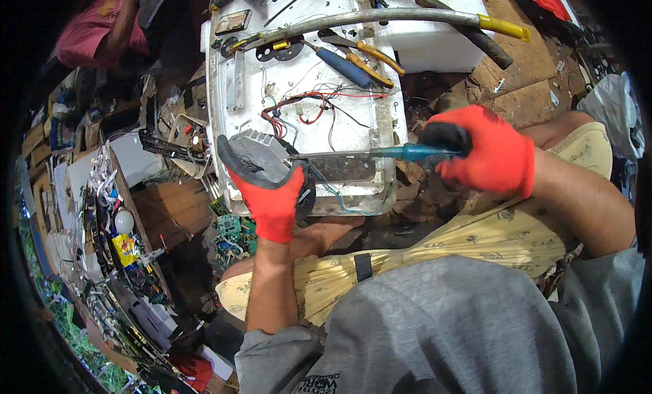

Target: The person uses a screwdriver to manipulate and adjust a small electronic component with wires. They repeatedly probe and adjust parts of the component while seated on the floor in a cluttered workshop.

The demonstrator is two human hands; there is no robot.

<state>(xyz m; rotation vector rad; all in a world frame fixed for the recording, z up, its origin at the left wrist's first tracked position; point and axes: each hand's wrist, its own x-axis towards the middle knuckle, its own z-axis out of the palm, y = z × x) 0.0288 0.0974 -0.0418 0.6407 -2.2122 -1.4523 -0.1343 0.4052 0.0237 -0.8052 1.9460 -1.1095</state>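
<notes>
My left hand (265, 190), in a red and grey work glove, is closed around a grey finned metal part (257, 151) at the near left of the white work surface. Gripped in my gloved right hand (482, 149) is a screwdriver (401, 151) with a teal handle. Its long shaft points left, and the tip reaches the edge of the finned part beside my left thumb. Whether the tip sits on a screw, I cannot tell. Just beyond the part lies a tangle of red and black wires (292, 113).
Across the white panel (244, 88) lie pliers (367, 61), a blue-handled tool (343, 68) and a long metal rod with a yellow end (380, 17). Green circuit boards (234, 238) lie at its near left. Mixed scrap (119, 224) fills the left side. Another person (102, 30) is at the far left.
</notes>
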